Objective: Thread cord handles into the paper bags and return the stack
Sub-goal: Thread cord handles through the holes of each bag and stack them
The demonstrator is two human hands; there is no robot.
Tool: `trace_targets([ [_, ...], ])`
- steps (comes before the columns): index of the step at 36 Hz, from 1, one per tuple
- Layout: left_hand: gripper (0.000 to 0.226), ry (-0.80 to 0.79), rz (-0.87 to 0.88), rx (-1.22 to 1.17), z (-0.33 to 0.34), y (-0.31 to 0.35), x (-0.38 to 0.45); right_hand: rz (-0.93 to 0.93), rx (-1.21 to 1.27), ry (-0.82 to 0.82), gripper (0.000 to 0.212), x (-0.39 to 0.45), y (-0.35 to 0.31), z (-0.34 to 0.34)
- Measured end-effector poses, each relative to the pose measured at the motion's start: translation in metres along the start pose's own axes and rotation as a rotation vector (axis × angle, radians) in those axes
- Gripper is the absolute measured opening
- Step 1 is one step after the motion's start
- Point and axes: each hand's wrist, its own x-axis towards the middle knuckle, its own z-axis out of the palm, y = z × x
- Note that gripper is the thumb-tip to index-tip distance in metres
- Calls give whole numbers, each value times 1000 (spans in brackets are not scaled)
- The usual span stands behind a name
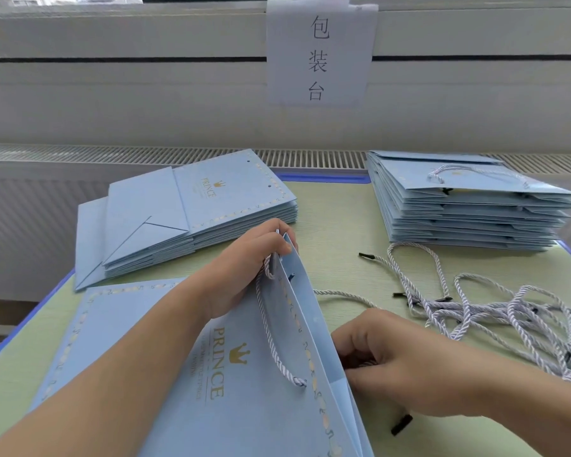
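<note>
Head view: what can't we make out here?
- Right hand fingertips: hidden behind the raised panel of the blue bag; whether a cord is going through a hole there can't be told.
- Left hand palm side: turned away, its grip at the bag's top edge is only partly seen.
- Bag's lower part: cut off by the bottom edge of the frame.
- Small print under PRINCE: too small.
- Loose cords: tangled, count unclear.
</note>
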Motion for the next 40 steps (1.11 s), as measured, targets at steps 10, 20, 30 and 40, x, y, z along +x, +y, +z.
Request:
trace_targets([
  [10,14,13,23,13,-2,0,2,-44,406,-24,31,2,9,8],
  [20,17,24,22,66,0,0,2,24,525,96,48,-13,-1,5],
  [30,13,41,27,103,-1,-2,1,-96,60,209,20,-11,-3,14],
  [40,11,62,28,131,1,-2,2,-53,-1,208,15,-9,-4,13],
])
